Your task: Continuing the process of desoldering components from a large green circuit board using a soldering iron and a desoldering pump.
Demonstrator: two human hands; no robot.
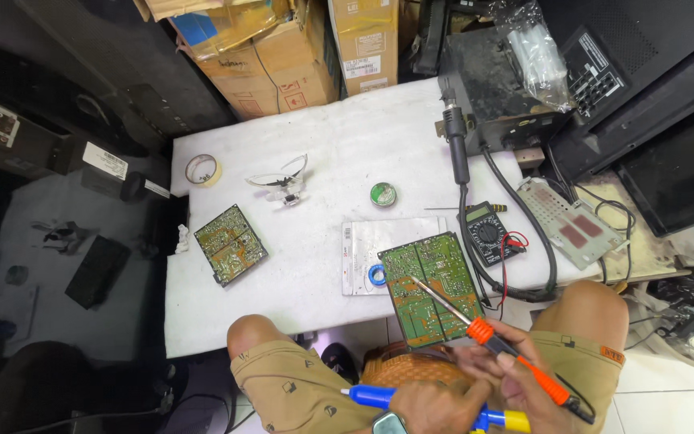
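Right hand: my right hand is gripping the soldering iron by its orange handle, fingers closed around it.
Iron tip: the thin metal tip is pointing up-left and is lying over the green circuit board, approx. at its middle; if it is really touching the board, I cannot tell.
Left hand: my left hand is closed on the blue and yellow pump tool, low in the view, just over my lap.
Board: it is lying at the near edge of the white table, partly on a grey flat bag, tilted a bit.
Near the board: a small blue roll is sitting just beside its left edge; a black meter w/ red and black wires is just beside it on the right.
Second board: another green circuit board is lying further left on the table, well apart from my hands.
Far side: a tape ring, clear glasses and a small round green tin are lying there.
Back: a black hot-air handle is hanging on a dirty black box.
Legs: my knees in tan shorts are showing under the table edge.
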